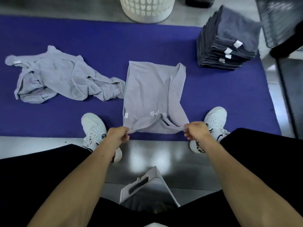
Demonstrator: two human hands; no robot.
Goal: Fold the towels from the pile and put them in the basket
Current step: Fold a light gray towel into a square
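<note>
One basket (146, 9), one mat (101, 40), one dark stack (227, 40), two shoes (93, 128), two hands (117, 134).

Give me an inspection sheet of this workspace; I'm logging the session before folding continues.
Surface: blue mat on a grey floor.
Job's things: light grey towel part-folded at centre; crumpled towels to its left; white basket beyond the mat.
Clutter: stack of dark folded towels on the mat's right end.
Grippers: left hand and right hand each pinch a near corner of the centre towel.
Cables: nothing seen.
Surroundings: white stool between the knees; dark mesh object at right.
</note>
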